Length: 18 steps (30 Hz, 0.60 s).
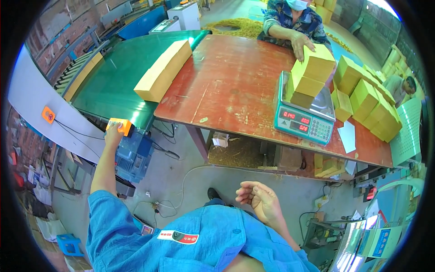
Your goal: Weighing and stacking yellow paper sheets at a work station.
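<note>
My left hand (116,131) is at an orange control box (125,125) by the near end of a green conveyor belt (120,68). Its fingers curl against the box, with one on its top face; the rest are partly hidden. In front of my body my right hand (264,201) is raised over the floor, loosely curled with a gap between thumb and fingers, and nothing in it. A long row of yellow paper blocks (164,70) lies along the belt's right edge, next to the red table (226,86).
Across the table, a co-worker's hand (300,44) touches yellow stacks (312,68) on a digital scale (304,122). More yellow stacks (369,102) stand to the right, by a white paper (347,137). A blue motor (133,158) sits under the belt; cables (181,195) cross the floor.
</note>
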Tool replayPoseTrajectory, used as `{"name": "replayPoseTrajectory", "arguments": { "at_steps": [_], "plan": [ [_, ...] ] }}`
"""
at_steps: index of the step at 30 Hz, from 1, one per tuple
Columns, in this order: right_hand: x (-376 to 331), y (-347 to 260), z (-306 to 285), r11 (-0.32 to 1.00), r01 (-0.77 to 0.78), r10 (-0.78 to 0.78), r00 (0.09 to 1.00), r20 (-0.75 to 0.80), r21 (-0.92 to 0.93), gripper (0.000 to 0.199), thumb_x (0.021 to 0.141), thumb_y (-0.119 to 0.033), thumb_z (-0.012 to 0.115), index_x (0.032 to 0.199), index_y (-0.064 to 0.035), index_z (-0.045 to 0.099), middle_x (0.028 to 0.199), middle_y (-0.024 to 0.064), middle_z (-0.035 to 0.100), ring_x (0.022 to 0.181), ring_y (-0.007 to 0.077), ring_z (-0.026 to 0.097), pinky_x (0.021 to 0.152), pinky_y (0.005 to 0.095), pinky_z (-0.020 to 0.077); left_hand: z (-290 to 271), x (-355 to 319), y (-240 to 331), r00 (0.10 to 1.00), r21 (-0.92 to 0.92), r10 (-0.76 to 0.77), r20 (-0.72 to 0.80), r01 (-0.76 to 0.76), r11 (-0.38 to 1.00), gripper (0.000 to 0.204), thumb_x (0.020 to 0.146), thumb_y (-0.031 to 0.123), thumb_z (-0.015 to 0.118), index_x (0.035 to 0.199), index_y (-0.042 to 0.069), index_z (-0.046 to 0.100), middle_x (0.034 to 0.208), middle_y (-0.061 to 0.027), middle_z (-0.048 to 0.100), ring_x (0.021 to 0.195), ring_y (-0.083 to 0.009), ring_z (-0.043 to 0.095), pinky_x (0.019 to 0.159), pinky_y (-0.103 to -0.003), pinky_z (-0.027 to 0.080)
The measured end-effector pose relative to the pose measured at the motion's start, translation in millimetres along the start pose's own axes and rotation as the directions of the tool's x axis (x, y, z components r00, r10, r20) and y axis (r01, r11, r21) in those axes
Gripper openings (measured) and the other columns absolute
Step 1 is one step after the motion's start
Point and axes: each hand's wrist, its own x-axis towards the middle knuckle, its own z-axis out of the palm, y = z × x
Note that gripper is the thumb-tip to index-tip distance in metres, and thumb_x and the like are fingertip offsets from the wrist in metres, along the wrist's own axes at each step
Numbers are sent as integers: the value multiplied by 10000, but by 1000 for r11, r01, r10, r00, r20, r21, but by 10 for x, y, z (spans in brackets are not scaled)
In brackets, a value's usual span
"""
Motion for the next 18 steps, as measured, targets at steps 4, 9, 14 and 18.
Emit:
{"name": "replayPoseTrajectory", "arguments": {
  "at_steps": [4,9,14,18],
  "plan": [
    [7,5,-18,1000,-11,11,1000,8,9,343,973,-148,430,1212,73,537,1058,187,650,912,246,643,821,337,502,-57,-10,73,999,-11,-8,41,8,1000,496,740,207,672,1230,211,592,1411,-103,461,1225,-322,507,957,-472,462],
    [14,-9,-10,1000,-2,2,1000,1,-8,353,962,-195,473,1190,61,558,1032,189,659,898,276,651,815,369,509,-19,4,12,999,-22,-12,30,12,1000,503,743,212,674,1238,215,586,1412,-87,464,1235,-303,504,962,-465,462],
    [15,-15,-30,1000,-1,1,1000,4,-9,356,961,-196,475,1192,62,555,1036,189,658,899,277,649,813,367,507,4,6,-3,1000,-14,-6,22,7,1000,500,742,214,681,1233,213,589,1406,-93,468,1233,-303,505,961,-463,462],
    [48,0,-60,1000,-24,24,1000,-16,-11,353,957,-191,475,1191,61,557,1031,186,659,900,279,649,813,371,507,-24,-24,45,1000,-19,-9,22,10,1000,498,732,209,686,1222,206,595,1395,-94,479,1227,-312,508,952,-459,468]
  ]
}}
